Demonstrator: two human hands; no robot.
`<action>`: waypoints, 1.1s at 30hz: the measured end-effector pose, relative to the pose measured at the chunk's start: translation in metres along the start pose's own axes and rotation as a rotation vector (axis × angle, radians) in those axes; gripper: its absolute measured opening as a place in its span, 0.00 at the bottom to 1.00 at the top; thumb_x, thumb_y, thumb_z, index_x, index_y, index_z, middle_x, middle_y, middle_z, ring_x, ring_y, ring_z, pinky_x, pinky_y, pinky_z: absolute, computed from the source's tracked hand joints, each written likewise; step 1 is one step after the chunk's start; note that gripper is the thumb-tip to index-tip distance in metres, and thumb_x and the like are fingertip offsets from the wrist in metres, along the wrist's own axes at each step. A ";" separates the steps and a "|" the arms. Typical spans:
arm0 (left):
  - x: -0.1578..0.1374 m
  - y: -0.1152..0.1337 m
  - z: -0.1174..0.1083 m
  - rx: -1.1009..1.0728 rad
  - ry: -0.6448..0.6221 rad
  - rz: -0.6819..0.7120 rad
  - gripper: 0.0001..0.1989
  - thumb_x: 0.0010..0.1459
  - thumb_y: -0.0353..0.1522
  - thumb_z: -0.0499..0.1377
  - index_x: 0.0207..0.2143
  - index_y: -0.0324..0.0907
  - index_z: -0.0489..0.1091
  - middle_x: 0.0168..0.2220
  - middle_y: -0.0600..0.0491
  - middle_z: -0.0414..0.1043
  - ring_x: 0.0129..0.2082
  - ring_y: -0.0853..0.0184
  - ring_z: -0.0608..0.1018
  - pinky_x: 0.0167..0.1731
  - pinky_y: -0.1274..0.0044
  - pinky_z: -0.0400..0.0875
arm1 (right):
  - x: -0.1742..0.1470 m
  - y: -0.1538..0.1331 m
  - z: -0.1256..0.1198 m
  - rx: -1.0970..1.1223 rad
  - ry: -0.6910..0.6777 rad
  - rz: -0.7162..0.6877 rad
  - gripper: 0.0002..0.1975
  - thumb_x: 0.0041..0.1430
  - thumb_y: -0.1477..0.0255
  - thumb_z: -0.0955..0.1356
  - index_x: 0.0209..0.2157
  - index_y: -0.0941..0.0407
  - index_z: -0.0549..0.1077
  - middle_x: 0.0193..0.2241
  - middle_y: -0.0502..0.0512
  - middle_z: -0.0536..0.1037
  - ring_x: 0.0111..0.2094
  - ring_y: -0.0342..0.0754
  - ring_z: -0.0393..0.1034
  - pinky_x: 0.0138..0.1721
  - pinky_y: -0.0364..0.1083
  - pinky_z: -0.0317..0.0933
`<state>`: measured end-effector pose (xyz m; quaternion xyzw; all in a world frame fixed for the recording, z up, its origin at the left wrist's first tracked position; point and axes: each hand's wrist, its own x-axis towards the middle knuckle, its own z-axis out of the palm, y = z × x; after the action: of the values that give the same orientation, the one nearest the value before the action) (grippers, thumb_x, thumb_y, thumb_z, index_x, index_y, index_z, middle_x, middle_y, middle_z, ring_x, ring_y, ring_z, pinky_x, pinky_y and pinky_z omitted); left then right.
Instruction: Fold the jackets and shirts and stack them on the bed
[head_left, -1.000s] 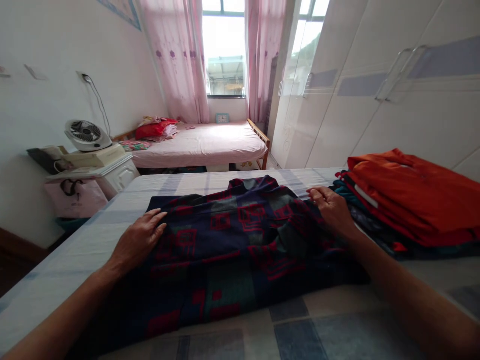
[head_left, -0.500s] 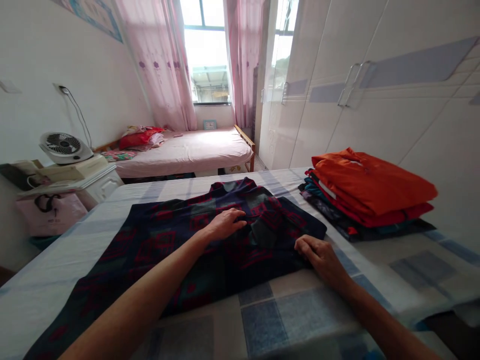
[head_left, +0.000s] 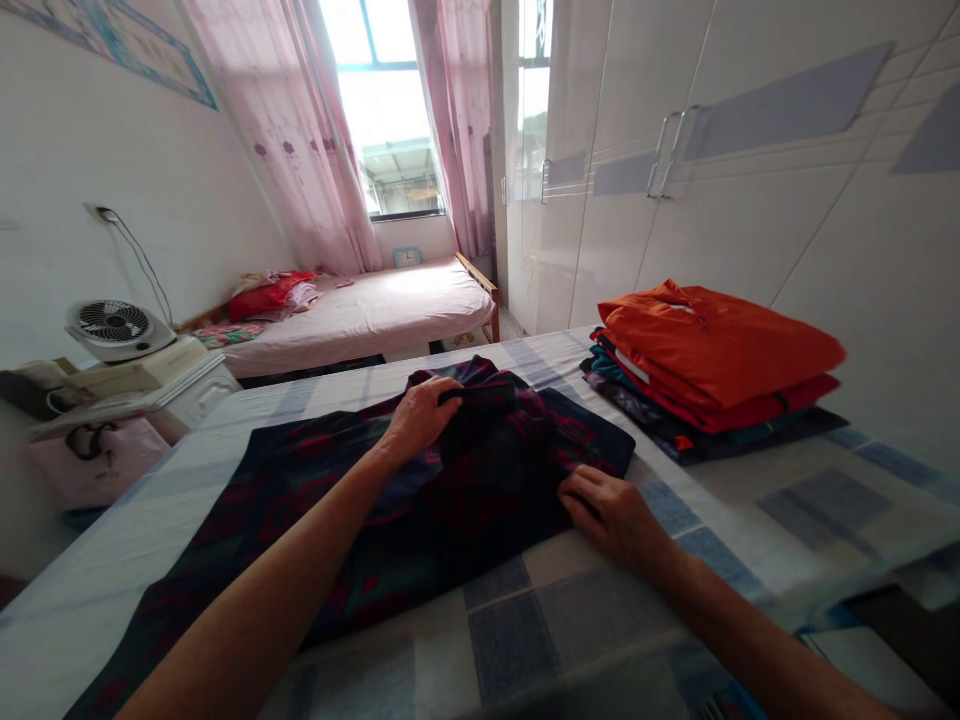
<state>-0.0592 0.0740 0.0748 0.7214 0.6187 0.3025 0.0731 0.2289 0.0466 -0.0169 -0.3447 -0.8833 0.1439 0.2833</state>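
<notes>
A dark navy shirt [head_left: 300, 480] with red and green blocks lies spread on the bed, its collar end toward the far side. My left hand [head_left: 427, 405] pinches a fold of its cloth near the collar and holds it slightly raised. Closed on the shirt's near right side is my right hand [head_left: 607, 505], its fingertips pressed into the fabric. Part of the shirt is folded over itself between my hands, and my left forearm hides some of it.
To the right a stack of folded clothes [head_left: 720, 350], orange on top, sits on the checked bedsheet [head_left: 577, 610]. Beyond are a pink bed [head_left: 375, 310] and a white wardrobe [head_left: 622, 240]. At left, a fan [head_left: 116, 325] stands on a cabinet above a pink bag [head_left: 97, 460].
My left hand has moved up and left, lifting a fold of the shirt toward the collar. My right hand keeps its hold at the side. The view has shifted slightly.
</notes>
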 end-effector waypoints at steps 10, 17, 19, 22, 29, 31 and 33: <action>-0.019 0.004 -0.059 -0.394 0.309 0.094 0.11 0.53 0.34 0.55 0.37 0.39 0.71 0.38 0.51 0.74 0.39 0.65 0.75 0.43 0.71 0.71 | 0.001 -0.001 0.008 -0.104 -0.030 0.029 0.10 0.64 0.70 0.59 0.35 0.54 0.71 0.34 0.53 0.73 0.37 0.45 0.69 0.40 0.45 0.61; -0.132 -0.026 -0.098 -0.432 0.246 -0.166 0.04 0.48 0.33 0.58 0.28 0.43 0.71 0.46 0.50 0.73 0.51 0.57 0.72 0.52 0.66 0.65 | 0.001 -0.002 0.007 -0.136 -0.021 0.016 0.09 0.63 0.69 0.60 0.34 0.53 0.71 0.34 0.53 0.73 0.36 0.47 0.70 0.39 0.46 0.62; -0.168 -0.045 -0.096 -0.459 0.191 -0.297 0.04 0.47 0.32 0.57 0.27 0.44 0.71 0.46 0.50 0.74 0.52 0.56 0.71 0.52 0.66 0.65 | 0.002 -0.002 0.007 -0.142 -0.019 0.017 0.09 0.62 0.70 0.60 0.34 0.53 0.71 0.33 0.53 0.73 0.36 0.47 0.70 0.38 0.46 0.63; -0.209 -0.063 -0.087 -0.462 0.151 -0.451 0.08 0.48 0.35 0.57 0.31 0.45 0.73 0.49 0.51 0.73 0.52 0.56 0.71 0.53 0.68 0.64 | 0.002 -0.001 0.008 -0.143 -0.020 0.017 0.09 0.62 0.70 0.60 0.34 0.52 0.71 0.33 0.53 0.74 0.35 0.47 0.71 0.37 0.46 0.63; -0.226 -0.042 -0.070 -0.163 0.313 -0.715 0.36 0.50 0.52 0.51 0.55 0.39 0.63 0.54 0.42 0.67 0.50 0.54 0.73 0.47 0.67 0.69 | 0.019 -0.007 -0.006 -0.178 0.043 0.024 0.10 0.61 0.70 0.60 0.41 0.54 0.69 0.40 0.56 0.73 0.38 0.49 0.71 0.39 0.48 0.64; -0.222 -0.036 -0.066 0.024 0.271 -0.756 0.40 0.50 0.54 0.50 0.59 0.38 0.58 0.47 0.41 0.72 0.43 0.52 0.77 0.41 0.66 0.70 | 0.032 -0.009 -0.010 -0.212 0.083 -0.008 0.13 0.59 0.70 0.62 0.46 0.54 0.69 0.45 0.58 0.71 0.45 0.52 0.69 0.45 0.50 0.63; -0.218 -0.033 -0.061 0.172 0.163 -0.772 0.40 0.52 0.54 0.50 0.61 0.40 0.55 0.36 0.44 0.76 0.37 0.51 0.78 0.37 0.66 0.70 | 0.045 -0.006 -0.010 -0.226 0.046 -0.041 0.18 0.55 0.70 0.65 0.49 0.53 0.69 0.49 0.60 0.70 0.51 0.55 0.64 0.50 0.55 0.60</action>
<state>-0.1305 -0.1387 0.0327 0.4132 0.8710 0.2560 0.0715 0.2042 0.0738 0.0120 -0.3592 -0.8941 0.0298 0.2657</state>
